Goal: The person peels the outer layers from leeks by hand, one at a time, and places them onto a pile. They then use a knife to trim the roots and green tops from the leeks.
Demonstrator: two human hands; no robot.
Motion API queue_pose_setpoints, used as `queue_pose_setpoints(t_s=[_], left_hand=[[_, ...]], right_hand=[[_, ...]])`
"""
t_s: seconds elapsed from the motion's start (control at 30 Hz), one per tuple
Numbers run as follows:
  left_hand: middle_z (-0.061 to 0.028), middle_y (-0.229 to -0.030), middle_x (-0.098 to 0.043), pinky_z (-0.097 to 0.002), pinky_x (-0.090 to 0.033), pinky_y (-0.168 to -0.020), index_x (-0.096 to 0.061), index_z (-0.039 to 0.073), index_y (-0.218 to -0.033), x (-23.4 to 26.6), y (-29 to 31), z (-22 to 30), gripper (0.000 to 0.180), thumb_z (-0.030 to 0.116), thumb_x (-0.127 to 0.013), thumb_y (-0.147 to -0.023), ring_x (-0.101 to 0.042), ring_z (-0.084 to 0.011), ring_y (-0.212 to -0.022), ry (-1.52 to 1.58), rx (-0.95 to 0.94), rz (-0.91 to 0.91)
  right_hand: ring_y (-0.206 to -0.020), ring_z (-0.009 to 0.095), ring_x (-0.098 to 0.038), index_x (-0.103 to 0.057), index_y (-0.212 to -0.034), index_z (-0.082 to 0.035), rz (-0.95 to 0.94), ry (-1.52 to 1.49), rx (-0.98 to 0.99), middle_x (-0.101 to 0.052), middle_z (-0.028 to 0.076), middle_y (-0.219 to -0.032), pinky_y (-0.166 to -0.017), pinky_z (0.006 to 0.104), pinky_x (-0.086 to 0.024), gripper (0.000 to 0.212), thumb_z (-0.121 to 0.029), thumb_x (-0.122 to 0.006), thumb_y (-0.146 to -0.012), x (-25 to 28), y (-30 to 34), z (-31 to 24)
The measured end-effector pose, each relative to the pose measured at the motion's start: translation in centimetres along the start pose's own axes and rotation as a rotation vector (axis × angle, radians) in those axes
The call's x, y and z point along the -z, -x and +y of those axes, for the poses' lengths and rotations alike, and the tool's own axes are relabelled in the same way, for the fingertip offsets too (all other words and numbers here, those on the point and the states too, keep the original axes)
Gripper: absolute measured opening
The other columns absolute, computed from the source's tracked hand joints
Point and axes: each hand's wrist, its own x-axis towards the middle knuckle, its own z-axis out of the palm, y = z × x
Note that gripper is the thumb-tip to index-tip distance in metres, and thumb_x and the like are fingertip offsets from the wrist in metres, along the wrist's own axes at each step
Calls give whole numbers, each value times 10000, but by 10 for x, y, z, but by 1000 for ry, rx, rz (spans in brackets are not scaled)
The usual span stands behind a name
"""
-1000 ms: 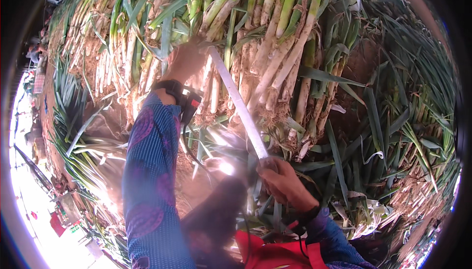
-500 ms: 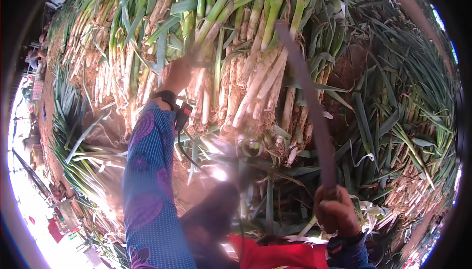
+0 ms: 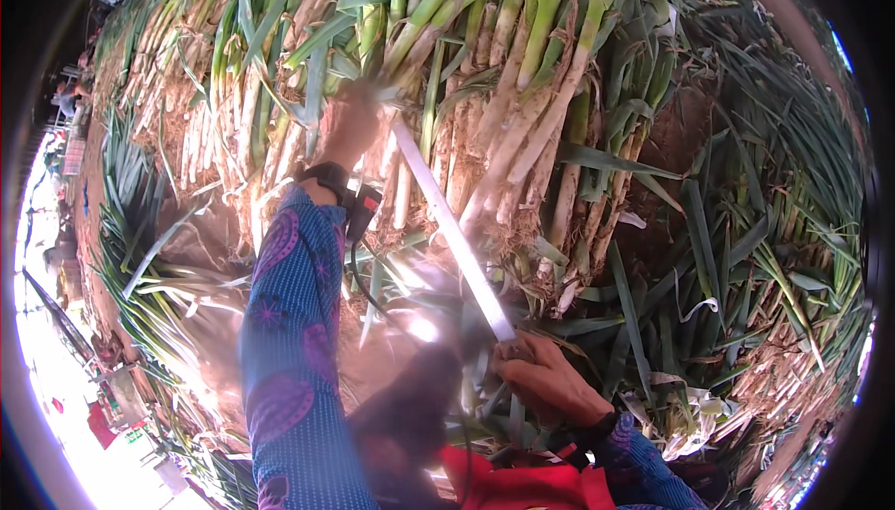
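Note:
My right hand (image 3: 548, 381) is closed round the handle of a long, straight-bladed knife (image 3: 454, 233). Bright light glares off its blade, which slants up and left so that the tip comes close to my left hand (image 3: 351, 128). That hand is at the piled leeks (image 3: 522, 142), by their stalks, and its fingers are too smeared to read. White stems and rooty ends hang toward me from the pile, with green leaves at the far side. Dark straps circle both wrists; a small black and red device (image 3: 364, 207) sits at the left one.
More leeks (image 3: 774, 361) lie heaped on the right, roots near. Loose leaves (image 3: 597, 323) litter the ground in front of me. On the left another leafy heap (image 3: 140, 305) stands beside a brown dirt strip (image 3: 91, 230). Red cloth (image 3: 522, 484) shows at the lower edge.
My right hand has moved left, and the knife has swung from upright on the right to a leftward slant, its tip now near my left hand. The left hand remains at the leeks.

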Motion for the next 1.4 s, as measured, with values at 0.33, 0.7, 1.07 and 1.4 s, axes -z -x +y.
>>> queue_pose_setpoints(t_s=[0.33,0.7,1.07,1.4], left_hand=[[-210,-944,-478,-430,-403,-816,-523,26,-992,10,10,54,148,1,-460,-861,-478,-369,-932,-385,-126,-149],[-237,-1082,-570,-468,-450,-805,-528,30,-1101,20,63,-3,272,199,-461,-899,-552,-426,-963,-290,246,-149],[35,-770,-567,-189,-284,-478,-538,132,-994,120,22,141,94,201,-535,-930,-434,-44,-569,613,488,227],[54,-703,-481,-203,-274,-421,-566,127,-933,294,283,-59,281,404,-573,-880,-368,-44,-510,308,769,1047]], right_hand=[[-693,113,-536,-567,-922,10,97,-100,3,-569,45,-796,-611,265,-435,177,-144,-528,-844,-5,-38,7],[-416,77,-436,-553,-1003,-21,432,-345,103,-506,8,-613,-356,225,-318,266,-141,-639,-782,34,92,-4],[-487,91,-468,-517,-985,-30,290,-233,77,-514,14,-660,-427,240,-380,216,-150,-595,-823,4,88,-18],[-534,97,-490,-518,-994,-21,317,-102,171,-516,17,-670,-481,249,-417,211,-161,-580,-849,-22,96,-20]])
